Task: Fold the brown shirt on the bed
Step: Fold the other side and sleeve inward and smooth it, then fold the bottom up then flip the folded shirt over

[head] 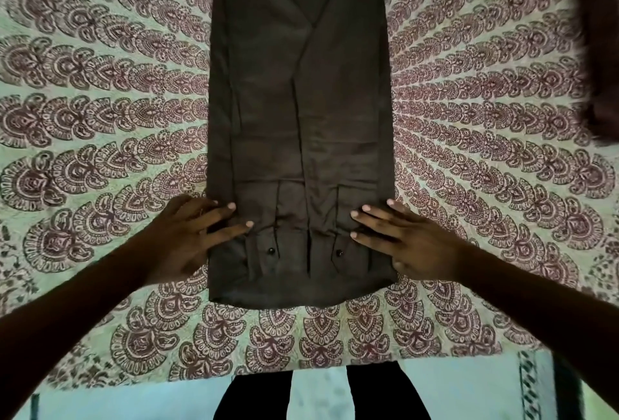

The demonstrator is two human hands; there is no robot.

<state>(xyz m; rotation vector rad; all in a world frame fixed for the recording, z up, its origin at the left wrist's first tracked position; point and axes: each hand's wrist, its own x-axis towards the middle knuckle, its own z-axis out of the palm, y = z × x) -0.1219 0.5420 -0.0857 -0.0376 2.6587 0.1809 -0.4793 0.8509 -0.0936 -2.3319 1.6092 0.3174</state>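
Observation:
The brown shirt (298,111) lies flat on the bed as a long narrow strip, its sides and sleeves folded inward. Two buttoned cuffs sit near its close end. My left hand (187,238) rests at the strip's left edge near that end, fingers spread and laid onto the cloth. My right hand (405,242) mirrors it at the right edge, fingers spread flat on the fabric. Neither hand has cloth pinched in it.
The bedsheet (100,118) is pale green with a maroon paisley print. A dark brown cloth (599,51) lies at the far right. The bed's near edge (167,382) runs below my arms, with my dark trouser legs (382,393) and a light floor beyond.

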